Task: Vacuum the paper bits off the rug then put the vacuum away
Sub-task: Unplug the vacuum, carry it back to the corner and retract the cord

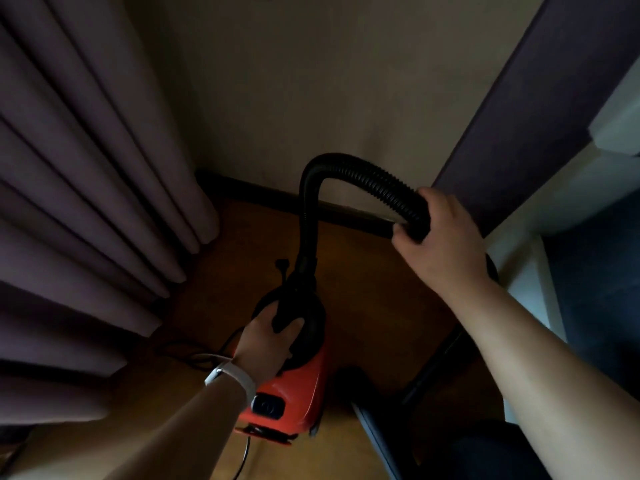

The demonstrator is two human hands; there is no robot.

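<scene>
Head view, looking steeply down into a dim corner of a room. The vacuum (294,386) stands on the wooden floor (363,271) in that corner, near the dark baseboard (259,192) and just beside the hem of the curtain (86,202). Its body is a smooth, glossy shell of red plastic, rounded at the shoulders, with a dark oval switch panel (268,407) set into the near end. The casing is closed, so what it holds inside cannot be seen.

The left hand (266,344), which wears a pale wristband (232,375), has its fingers and thumb wrapped round the black carrying handle (291,317) on top of the body. From the far end of the body a black hose (363,171) rises, smooth at its cuff and then finely ribbed, bending over in a tight arch towards the right. The right hand (440,237) grips the hose at the far side of that arch, fingers curled over the ribs and thumb underneath.

A thin dark cord (242,455) trails from the near end of the body, and more of it lies in loops on the floor by the curtain. The curtain is a heavy matte fabric of dull purple, hanging in deep tubular folds. The wall (311,81) behind is plain, flat and beige. To the right stand a flat purple panel (519,116) and pale, square-edged furniture (519,209). A straight dark tube (433,368) slants below the right forearm.
</scene>
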